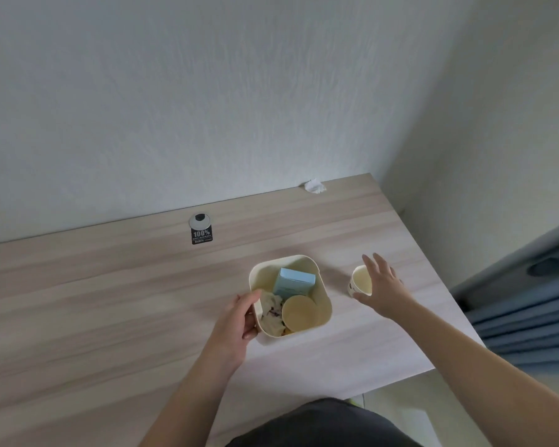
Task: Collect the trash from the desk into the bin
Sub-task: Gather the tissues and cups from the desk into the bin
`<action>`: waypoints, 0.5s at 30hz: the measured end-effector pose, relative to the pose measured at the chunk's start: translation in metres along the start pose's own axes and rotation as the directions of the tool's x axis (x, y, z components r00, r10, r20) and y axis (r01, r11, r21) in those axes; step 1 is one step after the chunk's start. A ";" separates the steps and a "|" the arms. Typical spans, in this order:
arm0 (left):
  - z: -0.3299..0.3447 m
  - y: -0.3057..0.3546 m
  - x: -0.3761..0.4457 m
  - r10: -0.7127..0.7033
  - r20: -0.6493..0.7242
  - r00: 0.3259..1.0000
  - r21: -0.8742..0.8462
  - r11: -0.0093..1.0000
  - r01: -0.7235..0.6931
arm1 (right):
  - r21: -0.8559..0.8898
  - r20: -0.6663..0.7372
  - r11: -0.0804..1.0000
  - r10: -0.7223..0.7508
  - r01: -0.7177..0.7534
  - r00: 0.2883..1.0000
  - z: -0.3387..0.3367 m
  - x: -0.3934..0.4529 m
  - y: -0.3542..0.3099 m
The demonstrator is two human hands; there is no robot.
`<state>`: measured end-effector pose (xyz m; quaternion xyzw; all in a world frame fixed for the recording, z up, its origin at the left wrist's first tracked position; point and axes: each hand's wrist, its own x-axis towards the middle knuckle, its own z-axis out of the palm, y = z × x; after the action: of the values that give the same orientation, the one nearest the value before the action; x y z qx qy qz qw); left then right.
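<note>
While the left hand [239,321] clamps the near-left rim of the cream bin [323,304], which already holds a blue box [294,281], a cup and crumpled paper, the right hand [384,285] hovers with fingers spread over the paper cup [359,280] just right of it. Advice: close around the cup wall, lift straight, tip in. Cup's far side hidden. Further back, a crumpled tissue [315,186] lies by the wall.
</note>
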<state>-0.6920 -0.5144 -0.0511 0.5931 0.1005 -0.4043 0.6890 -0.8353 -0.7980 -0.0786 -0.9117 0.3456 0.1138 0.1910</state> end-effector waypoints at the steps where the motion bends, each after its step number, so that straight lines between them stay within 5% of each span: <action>1: 0.005 -0.002 0.001 -0.003 -0.010 1.000 -0.005 1.000 0.003 | -0.009 0.022 1.000 -0.025 0.025 0.999 0.001 0.006 0.003; 10: 0.058 -0.022 0.008 -0.030 -0.100 0.995 -0.036 0.999 0.026 | -0.019 0.118 0.978 -0.204 0.207 0.972 0.006 0.026 0.034; 13: 0.078 -0.027 0.011 -0.013 -0.121 0.993 -0.018 1.000 0.011 | 0.167 -0.012 0.962 -0.218 0.217 0.976 -0.015 0.020 0.043; 15: 0.088 -0.030 0.014 -0.008 -0.133 0.991 -0.013 1.000 0.007 | 0.361 -0.229 0.891 -0.202 0.276 0.952 -0.035 0.010 0.044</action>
<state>-0.7335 -0.5982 -0.0574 0.6141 0.1509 -0.3659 0.6828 -0.8552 -0.8493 -0.0627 -0.8977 0.2621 -0.0669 0.3478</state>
